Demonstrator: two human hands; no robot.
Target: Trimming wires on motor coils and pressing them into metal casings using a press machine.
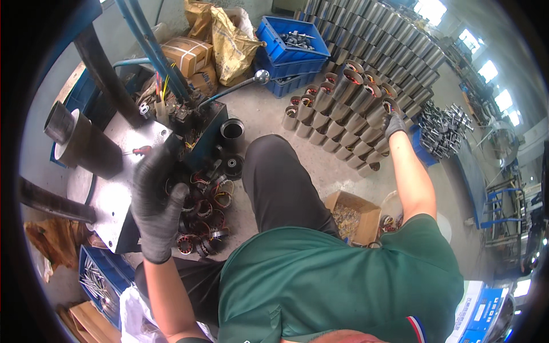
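Note:
My left hand [157,206], in a grey work glove, is raised beside the steel press plate [117,197]. It is empty, its thumb apart from the fingers, which are blurred. Far to the right my gloved right hand [394,124] reaches to the stack of metal motor housings [337,117]. Its fingers close on the rim of a motor housing [390,106] with coloured wires inside; part of the grip is hidden. A red-handled screwdriver [142,150] lies on the plate near my left hand. Beside it a dark steel cylinder [94,146] stands on the press.
Wound stators [205,208] lie in a heap on the floor by the press. A ball-ended lever [262,76] sticks out toward stacked blue crates [293,40]. A cardboard box [366,220] stands beside my leg. Metal shafts [443,131] fill a bin at right.

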